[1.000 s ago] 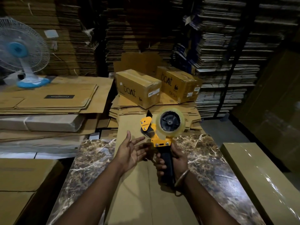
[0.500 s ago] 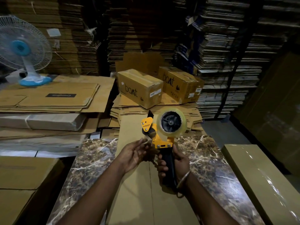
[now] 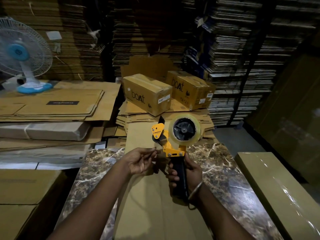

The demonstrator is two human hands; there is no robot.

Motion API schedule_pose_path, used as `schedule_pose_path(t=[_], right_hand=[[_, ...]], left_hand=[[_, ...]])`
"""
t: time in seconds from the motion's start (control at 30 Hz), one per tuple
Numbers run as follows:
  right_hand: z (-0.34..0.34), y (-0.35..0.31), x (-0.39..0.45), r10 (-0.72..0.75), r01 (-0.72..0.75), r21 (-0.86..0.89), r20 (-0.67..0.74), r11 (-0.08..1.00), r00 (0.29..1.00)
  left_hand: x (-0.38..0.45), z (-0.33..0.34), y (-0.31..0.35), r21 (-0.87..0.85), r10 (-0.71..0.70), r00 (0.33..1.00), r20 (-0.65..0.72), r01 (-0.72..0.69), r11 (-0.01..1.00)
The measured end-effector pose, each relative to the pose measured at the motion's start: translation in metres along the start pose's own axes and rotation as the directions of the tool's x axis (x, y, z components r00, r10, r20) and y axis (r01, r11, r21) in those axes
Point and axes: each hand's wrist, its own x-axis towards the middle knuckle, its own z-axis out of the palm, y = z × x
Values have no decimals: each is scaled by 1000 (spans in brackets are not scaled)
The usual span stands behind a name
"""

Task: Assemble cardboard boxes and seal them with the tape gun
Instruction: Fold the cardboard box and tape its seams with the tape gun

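The right hand grips the tape gun upright by its handle, above the flat cardboard, probably so the left hand can pinch the tape's loose end at its nose

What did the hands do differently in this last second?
The left hand, open beside the tape gun a second ago, closed in and now pinches at the tape end under the gun's front. The right hand kept its grip on the black handle, gun upright. The flat cardboard on the table stayed put.
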Motion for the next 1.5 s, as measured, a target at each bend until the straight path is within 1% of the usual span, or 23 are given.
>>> schedule_pose_path(t=[0.1,0.23,0.37,0.53,0.6,0.7,0.8,0.87,0.93,1.07,1.1,1.13,1.17,1.2,1.27,1.4,1.5], right_hand=[[-1,-1,0,-10,10,7,1,1000,1000],[0,-1,0,8,-8,0,-6,1000,1000],[6,1,-1,7,-9,-48,-38,999,999],[19,4,-5,-68,45,-134,-171,990,983],[22,5,-5,-95,59,-169,-213,984,972],[25,5,-2,-116,61,-204,-268,977,957],[25,2,1,-111,42,-210,-328,977,938],[27,0,4,-101,27,-211,-349,977,932],[30,1,9,-92,9,-217,-375,976,922],[38,0,27,-127,27,-231,-432,973,893],[40,-1,33,-142,30,-245,-451,969,881],[41,-3,37,-154,29,-260,-473,965,868],[42,-4,41,-162,26,-270,-493,963,855],[43,-6,45,-166,26,-271,-509,962,845],[43,-6,52,-171,27,-266,-535,964,827],[46,-11,73,-230,62,-303,-561,951,795],[49,-21,91,-256,66,-332,-568,941,782]], left_hand=[[1,-1,9,63,-28,999,-37,30,998],[2,-4,30,215,-95,993,-67,108,971],[8,-8,56,403,-171,979,-108,201,893],[12,4,74,588,-143,975,-168,215,780],[17,9,77,596,-154,974,-168,225,771],[28,15,83,546,-204,964,-168,264,796],[45,15,90,550,-186,955,-230,285,785],[55,17,94,597,-145,953,-266,281,751],[61,24,99,688,-52,956,-289,245,683],[81,40,109,890,177,960,-215,118,441],[90,42,113,921,255,947,-195,88,378],[98,43,118,943,352,918,-185,64,328],[106,43,125,956,446,880,-164,30,292],[113,43,131,959,507,849,-148,-3,285],[124,44,140,955,539,832,-133,-37,293],[146,48,152,986,607,789,-93,-13,168],[162,48,158,995,621,783,-45,-23,100]])
